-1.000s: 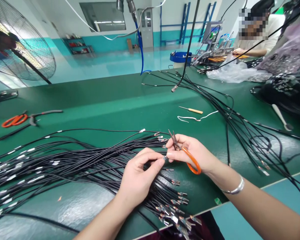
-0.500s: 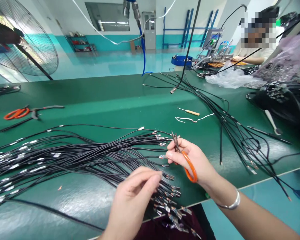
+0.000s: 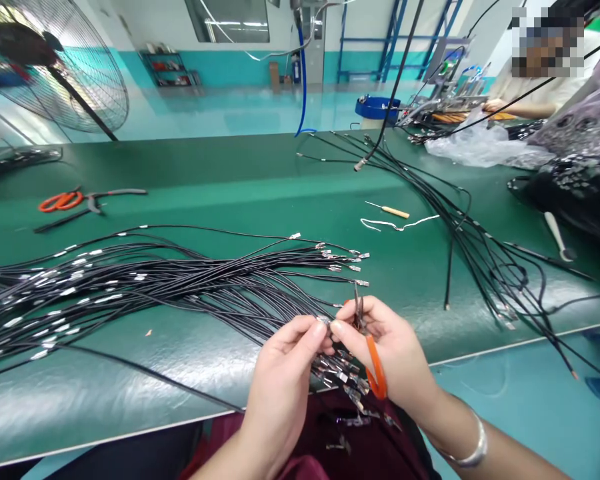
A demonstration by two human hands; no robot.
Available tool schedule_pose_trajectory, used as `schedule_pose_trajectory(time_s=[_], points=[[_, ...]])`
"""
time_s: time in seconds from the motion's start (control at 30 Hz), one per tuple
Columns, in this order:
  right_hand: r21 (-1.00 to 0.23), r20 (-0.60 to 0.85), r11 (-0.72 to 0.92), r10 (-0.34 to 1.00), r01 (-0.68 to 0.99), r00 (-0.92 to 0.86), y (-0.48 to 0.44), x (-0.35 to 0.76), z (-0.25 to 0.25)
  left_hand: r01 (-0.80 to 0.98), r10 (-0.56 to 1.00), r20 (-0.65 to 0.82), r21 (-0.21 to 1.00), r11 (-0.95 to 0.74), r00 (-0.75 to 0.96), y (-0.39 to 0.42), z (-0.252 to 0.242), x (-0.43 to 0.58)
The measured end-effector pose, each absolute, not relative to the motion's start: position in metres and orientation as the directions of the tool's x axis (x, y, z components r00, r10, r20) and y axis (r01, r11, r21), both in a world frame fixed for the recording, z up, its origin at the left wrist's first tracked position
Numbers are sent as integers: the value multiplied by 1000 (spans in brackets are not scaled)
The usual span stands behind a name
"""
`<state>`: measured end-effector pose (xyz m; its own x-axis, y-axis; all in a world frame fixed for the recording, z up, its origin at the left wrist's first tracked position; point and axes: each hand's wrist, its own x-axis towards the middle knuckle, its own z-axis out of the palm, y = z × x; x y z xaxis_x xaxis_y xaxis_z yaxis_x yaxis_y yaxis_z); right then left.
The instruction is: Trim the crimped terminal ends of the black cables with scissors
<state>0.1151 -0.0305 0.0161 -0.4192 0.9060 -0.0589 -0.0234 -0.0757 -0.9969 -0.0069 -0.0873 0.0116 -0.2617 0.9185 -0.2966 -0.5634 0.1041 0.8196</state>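
Note:
A thick bundle of black wires [image 3: 145,293] with metal terminals lies across the green table [image 3: 240,187]. Its terminal ends fan out near the front edge. My left hand [image 3: 280,380] pinches one wire's metal terminal [image 3: 324,321] between thumb and forefinger. My right hand [image 3: 387,350] meets it at the same terminal with its fingertips. The right hand also holds small orange-handled scissors [image 3: 373,353], blades pointing up. A silver bangle [image 3: 467,450] is on my right wrist.
Orange scissors [image 3: 60,200] and pliers [image 3: 107,195] lie at the far left. A small awl [image 3: 390,211] and a white wire scrap [image 3: 397,225] lie mid-table. More black cables [image 3: 480,247] spread to the right. Another person sits at the far right; a fan [image 3: 55,67] stands at the back left.
Both hands moved down toward the table's front edge. My left hand, apart from the right half a second ago, has come back up to meet it on a terminal.

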Motion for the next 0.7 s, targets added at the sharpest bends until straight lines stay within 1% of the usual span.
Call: schedule_pose_trajectory(time_s=[0.07,0.1,0.17,0.23,0.27,0.33,0.43,0.7], points=[[-995,-60,-11,856,99,-513,-27,122,22,-523,932,-271,845,111,-241,-91,11,-11],[-984,-46,61,825,169,-563,-25,126,25,-493,941,-251,863,112,-226,-92,11,-14],[-915,32,287,752,283,-659,-18,136,29,-419,961,-201,902,105,-192,-95,10,-20],[-800,129,506,669,321,-732,-11,145,30,-351,976,-151,932,89,-155,-97,9,-27],[-743,161,588,620,320,-768,-8,148,29,-326,982,-132,942,81,-138,-98,9,-30],[-653,190,699,524,292,-830,-6,151,28,-298,988,-103,952,66,-112,-100,8,-35],[-582,217,772,449,255,-867,-9,149,25,-274,993,-73,961,44,-97,-102,8,-40],[-526,256,811,437,255,-862,-16,143,25,-203,993,-28,979,5,-112,-105,11,-42]])
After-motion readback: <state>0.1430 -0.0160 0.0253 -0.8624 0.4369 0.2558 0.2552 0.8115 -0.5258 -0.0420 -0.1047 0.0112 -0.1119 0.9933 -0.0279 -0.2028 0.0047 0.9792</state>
